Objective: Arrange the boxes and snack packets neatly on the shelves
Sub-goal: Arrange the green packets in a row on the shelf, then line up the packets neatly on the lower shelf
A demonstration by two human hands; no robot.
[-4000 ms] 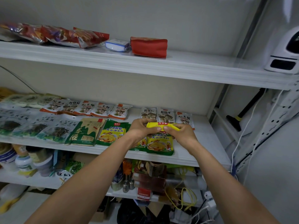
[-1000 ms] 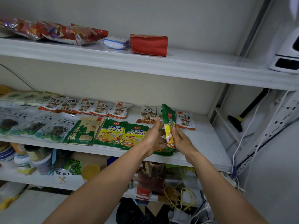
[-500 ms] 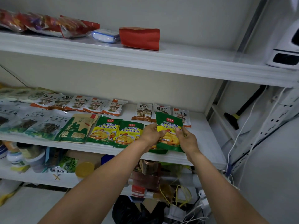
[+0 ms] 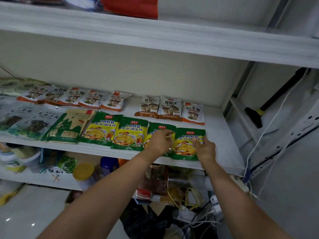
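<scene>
Now the last packet (image 4: 187, 144) lies flat on the middle shelf (image 4: 221, 140), at the right end of the green row and touching the third packet (image 4: 159, 130). The right hand (image 4: 205, 149) has its thumb on the packet face and its fingers curled at the right edge, so it seems to hold it lightly. The left hand (image 4: 160, 142) is loosely bent over the seam between the two packets; I cannot tell if it grips anything.

I think the main risk is the front edge. The bottom of the packet is just at the lip of the shelf, so a small pull when the hands let go could slide it off. A push to the left could also ride it over the third packet and disturb the row. A push to the back may reach the mushroom packets (image 4: 170, 108), which lie near behind.

Half a second ago both hands held this packet tilted up above the shelf, in front of the third one. Now it is down and more to the right, and the left hand has moved off its face.
</scene>
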